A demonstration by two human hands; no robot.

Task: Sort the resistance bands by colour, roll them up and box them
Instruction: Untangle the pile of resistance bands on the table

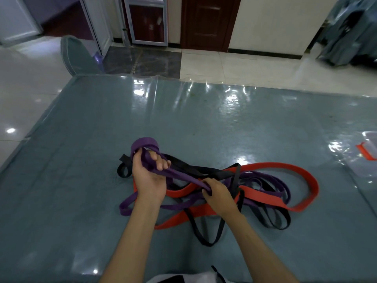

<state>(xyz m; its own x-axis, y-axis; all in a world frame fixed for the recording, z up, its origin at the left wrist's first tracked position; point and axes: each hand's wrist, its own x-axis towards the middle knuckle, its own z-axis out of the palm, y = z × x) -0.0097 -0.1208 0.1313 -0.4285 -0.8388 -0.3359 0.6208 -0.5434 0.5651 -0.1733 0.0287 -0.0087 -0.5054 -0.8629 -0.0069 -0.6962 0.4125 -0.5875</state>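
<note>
The purple band (179,174), soft, limp and likely grippy, lies partly wound round the left hand (148,174), fingers curled on it, above the pile (234,193), while the right hand (218,193) pinches its taut run, a fair feeding hold

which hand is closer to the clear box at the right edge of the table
Right. The right hand pinches the purple band over the tangle, nearer the clear box. The left hand, with the band wound around it, sits farther left.
</note>
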